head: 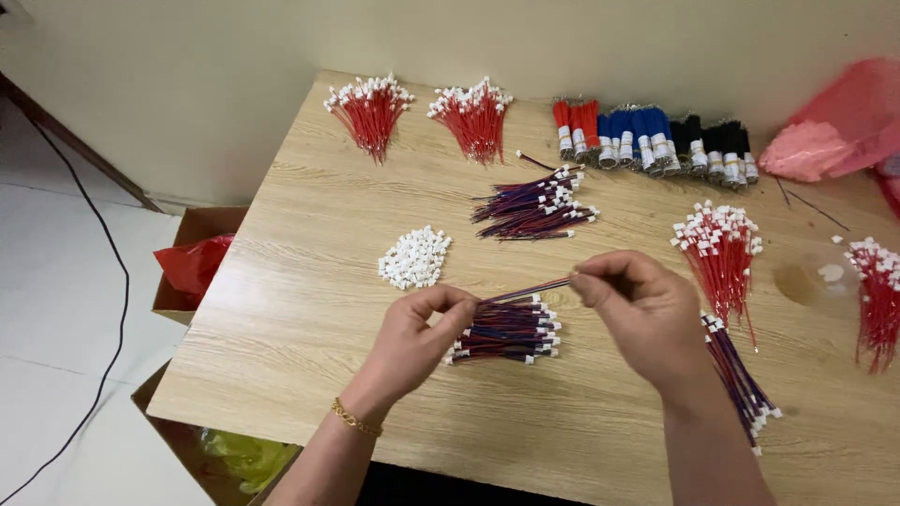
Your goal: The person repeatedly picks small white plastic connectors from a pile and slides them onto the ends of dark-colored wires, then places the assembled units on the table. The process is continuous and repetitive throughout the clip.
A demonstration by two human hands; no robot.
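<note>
Wire strand (525, 290), pinched between both hands (647, 314)

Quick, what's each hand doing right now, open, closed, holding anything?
Left hand: closed, pinching one end of a thin red-and-blue wire.
Right hand: closed, pinching the other end of the same wire, above a pile of wires.

Red bag (844, 122) — cut off right
</note>
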